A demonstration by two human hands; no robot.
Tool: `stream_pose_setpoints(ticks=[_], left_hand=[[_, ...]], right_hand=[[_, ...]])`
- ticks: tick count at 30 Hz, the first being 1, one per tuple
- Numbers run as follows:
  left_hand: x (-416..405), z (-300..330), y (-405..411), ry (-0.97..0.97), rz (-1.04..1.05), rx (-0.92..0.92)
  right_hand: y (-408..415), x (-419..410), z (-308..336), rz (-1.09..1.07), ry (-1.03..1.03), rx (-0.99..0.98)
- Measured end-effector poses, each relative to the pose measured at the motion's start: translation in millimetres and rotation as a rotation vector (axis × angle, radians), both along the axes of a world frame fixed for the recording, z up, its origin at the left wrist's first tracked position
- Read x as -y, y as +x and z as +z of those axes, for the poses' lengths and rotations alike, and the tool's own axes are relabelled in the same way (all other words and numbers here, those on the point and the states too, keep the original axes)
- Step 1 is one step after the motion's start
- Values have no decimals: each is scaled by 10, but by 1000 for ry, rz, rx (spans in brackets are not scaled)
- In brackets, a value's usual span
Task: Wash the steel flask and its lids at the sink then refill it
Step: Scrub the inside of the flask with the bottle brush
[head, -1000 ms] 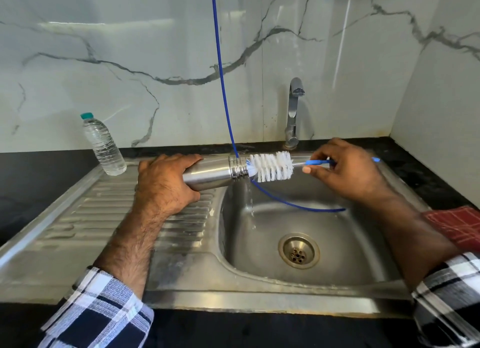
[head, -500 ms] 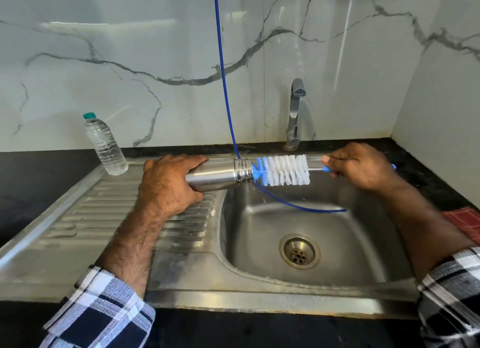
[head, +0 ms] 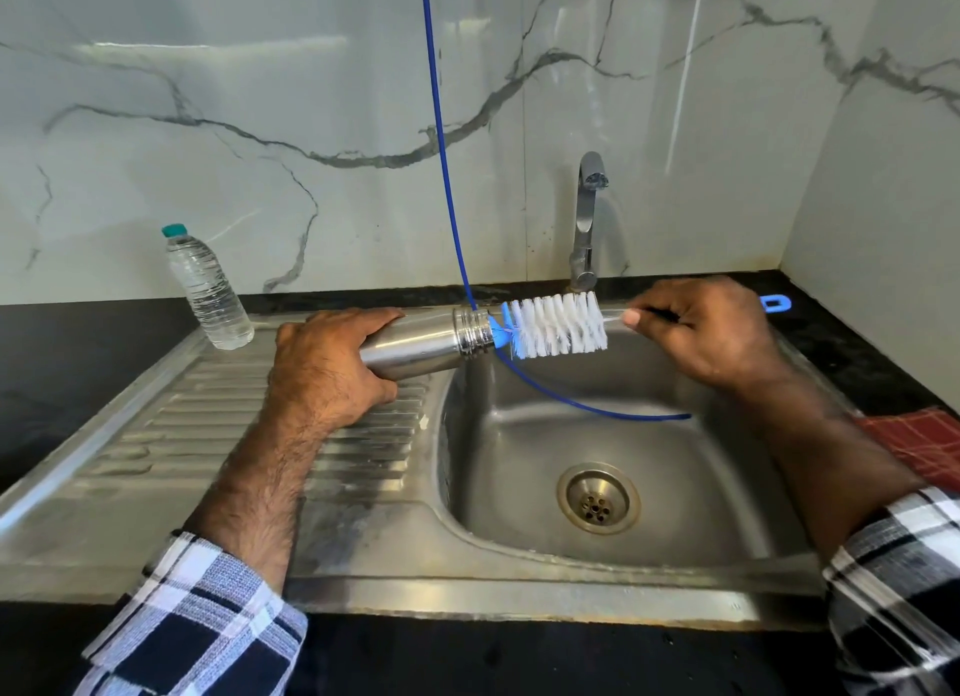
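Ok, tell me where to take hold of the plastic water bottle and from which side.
Grip the plastic water bottle round its ribbed middle, coming from the front right. It stands upright on the sink drainboard's back left corner, close to the wall behind, so that side looks open; the capped neck seems too narrow for a steady hold.

Flask (head: 421,346) left of brush (head: 558,325), over sink (head: 519,591); bottle (head: 208,290) far left.

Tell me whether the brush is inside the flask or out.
Almost all out: the brush bristles show bare beyond the flask mouth, only the blue tip at the rim.
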State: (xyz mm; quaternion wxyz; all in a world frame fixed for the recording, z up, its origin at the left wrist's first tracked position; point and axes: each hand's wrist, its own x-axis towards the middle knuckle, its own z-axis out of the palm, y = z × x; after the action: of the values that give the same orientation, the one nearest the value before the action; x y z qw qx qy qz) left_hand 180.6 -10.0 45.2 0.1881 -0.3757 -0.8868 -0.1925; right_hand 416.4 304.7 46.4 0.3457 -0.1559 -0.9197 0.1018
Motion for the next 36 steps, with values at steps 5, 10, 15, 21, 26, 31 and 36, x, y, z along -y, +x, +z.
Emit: stream_pose_setpoints(ticks=[5,10,15,21,26,31,36], left_hand=[[0,-6,4,-14,-26,-47],[34,-17,-35,-29,-44,-121],[55,-3,-56,-60,-30,-103],[76,13,-55,-5,-46,-5],[106,20,-78,-12,-53,-66],[116,22,-111,-25,-64,-174],[164,29,-150,-40,-16,-72]], right_hand=[[-19,-114,65,24,-187,199],[65,-208,19,173,-480,378],[66,-266,-42,72,-352,511],[-15,-299,-98,77,313,-65],[90,-242,16,130,-78,202],[3,-131,-75,135,-541,821],[-80,-136,-70,-18,-138,456]])
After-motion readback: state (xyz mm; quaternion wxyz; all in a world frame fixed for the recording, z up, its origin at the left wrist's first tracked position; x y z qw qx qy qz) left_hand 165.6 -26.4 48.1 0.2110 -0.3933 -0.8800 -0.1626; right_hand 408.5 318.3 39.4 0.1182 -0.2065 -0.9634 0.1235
